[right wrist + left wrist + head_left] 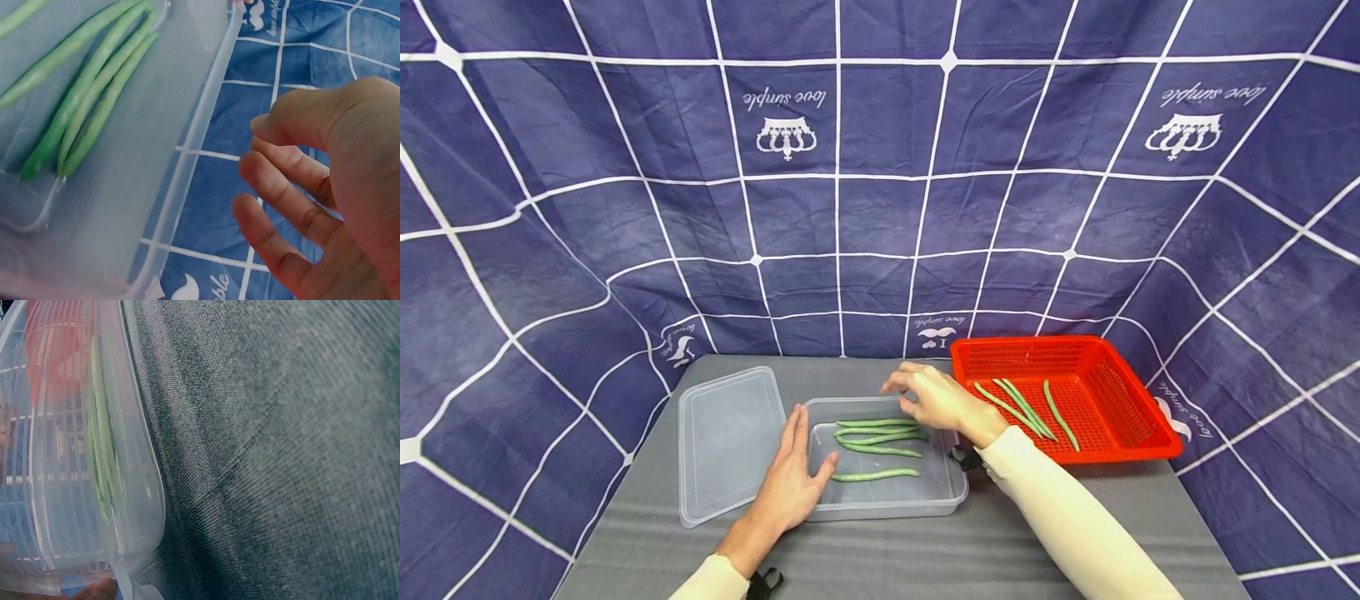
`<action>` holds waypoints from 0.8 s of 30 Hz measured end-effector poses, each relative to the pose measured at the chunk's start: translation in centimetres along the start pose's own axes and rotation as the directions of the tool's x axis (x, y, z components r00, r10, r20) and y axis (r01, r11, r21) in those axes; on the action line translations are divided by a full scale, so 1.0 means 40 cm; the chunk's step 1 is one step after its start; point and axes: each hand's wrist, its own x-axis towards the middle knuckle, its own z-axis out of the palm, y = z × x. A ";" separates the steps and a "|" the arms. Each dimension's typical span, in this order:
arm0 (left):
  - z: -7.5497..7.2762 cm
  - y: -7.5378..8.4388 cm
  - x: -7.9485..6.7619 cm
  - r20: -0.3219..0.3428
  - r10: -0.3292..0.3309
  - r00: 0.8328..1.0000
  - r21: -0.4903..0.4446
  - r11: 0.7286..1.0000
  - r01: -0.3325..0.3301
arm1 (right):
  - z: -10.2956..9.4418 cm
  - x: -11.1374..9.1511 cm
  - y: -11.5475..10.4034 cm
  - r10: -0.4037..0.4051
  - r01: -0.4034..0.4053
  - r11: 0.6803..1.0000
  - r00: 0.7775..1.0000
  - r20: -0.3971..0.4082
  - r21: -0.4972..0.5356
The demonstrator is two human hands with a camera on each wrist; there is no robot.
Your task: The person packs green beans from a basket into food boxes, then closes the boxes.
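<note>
Several green beans (880, 475) lie inside a clear plastic container (887, 507) on the grey table, most grouped toward its far side. My left hand (793, 482) rests at the container's left wall, fingers extended along it. In the left wrist view, the beans (103, 425) show through the transparent wall, with fingertips (100, 590) at the lower edge. My right hand (943, 398) hovers over the container's far right corner. Seen in the right wrist view, the fingers (269, 178) are loosely bent with nothing between them, beside the container's rim (206, 119).
To the right stands a red plastic basket (1131, 408) with several more green beans (1060, 417) in it. A clear lid (730, 450) lies flat on the table (880, 558) left of the container. Blue checked cloth (880, 217) surrounds the back and sides.
</note>
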 end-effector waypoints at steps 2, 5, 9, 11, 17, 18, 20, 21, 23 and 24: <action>0.000 0.000 0.000 0.002 0.000 1.000 -0.004 1.000 0.000 | -0.009 -0.007 0.004 0.004 -0.004 1.000 1.000 -0.008 0.001; 0.001 -0.002 0.000 0.000 0.000 1.000 -0.010 1.000 0.000 | -0.023 -0.015 0.010 0.010 -0.010 1.000 1.000 -0.014 0.004; 0.003 -0.004 0.000 0.001 -0.003 1.000 -0.009 1.000 0.003 | -0.036 -0.029 0.020 0.019 -0.019 1.000 1.000 -0.022 0.004; 0.003 -0.004 0.000 0.003 -0.006 1.000 -0.006 1.000 0.006 | -0.042 -0.035 0.026 0.025 -0.025 1.000 0.999 -0.032 0.004; 0.002 -0.001 -0.001 0.004 -0.006 1.000 -0.008 1.000 0.006 | -0.062 -0.059 0.042 0.081 -0.081 0.997 0.996 -0.043 0.012; 0.001 -0.001 -0.001 0.005 -0.006 1.000 -0.010 1.000 0.006 | -0.066 -0.063 0.044 0.092 -0.092 0.996 0.995 -0.038 0.012; 0.000 0.001 -0.001 0.005 -0.005 1.000 -0.009 1.000 0.005 | -0.073 -0.073 0.051 0.106 -0.105 0.994 0.994 -0.040 0.013; 0.000 0.001 -0.001 0.006 -0.005 1.000 -0.009 1.000 0.005 | -0.078 -0.079 0.055 0.112 -0.112 0.994 0.993 -0.038 0.011; 0.000 0.002 -0.003 0.009 -0.007 1.000 -0.006 1.000 0.007 | -0.086 -0.092 0.064 0.126 -0.126 0.992 0.991 -0.033 0.002; 0.000 0.003 -0.004 0.010 -0.008 1.000 -0.007 1.000 0.008 | -0.089 -0.098 0.070 0.131 -0.131 0.991 0.991 -0.029 -0.002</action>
